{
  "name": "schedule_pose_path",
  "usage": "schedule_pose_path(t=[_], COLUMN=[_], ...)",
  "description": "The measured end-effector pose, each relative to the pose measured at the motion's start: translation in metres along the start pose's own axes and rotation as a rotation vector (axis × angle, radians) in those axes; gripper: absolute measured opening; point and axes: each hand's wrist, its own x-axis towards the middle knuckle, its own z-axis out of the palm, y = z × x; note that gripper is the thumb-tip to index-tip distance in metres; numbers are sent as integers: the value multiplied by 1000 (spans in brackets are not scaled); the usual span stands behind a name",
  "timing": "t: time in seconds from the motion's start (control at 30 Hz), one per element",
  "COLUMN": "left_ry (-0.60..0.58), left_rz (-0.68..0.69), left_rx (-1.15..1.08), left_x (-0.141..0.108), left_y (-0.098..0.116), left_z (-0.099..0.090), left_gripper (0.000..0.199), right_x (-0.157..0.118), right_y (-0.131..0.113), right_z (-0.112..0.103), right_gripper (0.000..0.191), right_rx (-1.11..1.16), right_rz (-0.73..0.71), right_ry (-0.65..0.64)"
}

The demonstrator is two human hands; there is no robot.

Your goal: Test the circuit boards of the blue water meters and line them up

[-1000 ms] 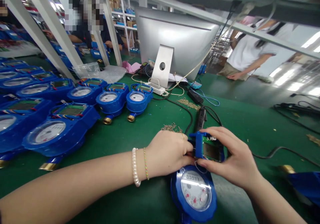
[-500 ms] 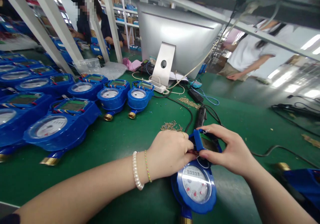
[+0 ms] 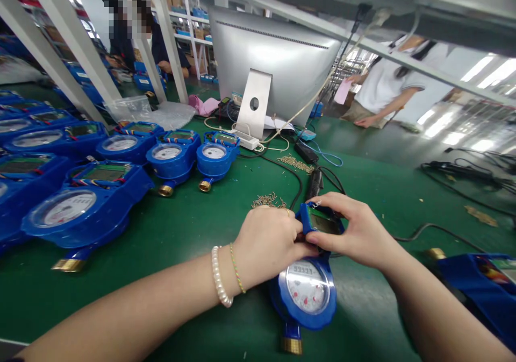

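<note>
A blue water meter (image 3: pixel 308 289) with a round white dial and a brass end lies on the green table in front of me. At its upper end, my right hand (image 3: pixel 358 230) grips a small blue display module (image 3: pixel 322 219) between thumb and fingers, holding it raised and tilted. My left hand (image 3: pixel 270 241) is closed, with its fingertips tucked against the module's left side, just above the dial. What those fingertips pinch is hidden from view. A black power screwdriver (image 3: pixel 314 184) lies just beyond the module.
Several more blue meters (image 3: pixel 171 157) stand on the left. Loose screws form piles (image 3: pixel 269 199) on the table (image 3: pixel 193 227). A monitor (image 3: pixel 274 55) stands behind, among cables. Another meter (image 3: pixel 475 281) lies at right. Two people are across the table, one holding a pink sheet (image 3: pixel 342 90).
The whole view has shifted slightly. The display module is turned and tilted a little differently, and the thin white loop near it no longer shows. Both hands stay at the meter.
</note>
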Motion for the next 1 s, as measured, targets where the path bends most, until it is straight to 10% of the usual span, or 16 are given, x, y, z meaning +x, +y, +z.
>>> schedule_pose_path(t=[0.53,1.0], left_ry=[215,80], left_rz=[9,-129], left_rx=[-32,-194], left_x=[-8,-8], left_y=[-14,-16], left_z=[17,14], left_gripper=[10,15], right_x=[-10,-8], right_y=[-3,-12], right_z=[12,14], right_gripper=[46,49], right_rx=[-119,-141], right_rz=[-149,-194], right_ry=[90,2])
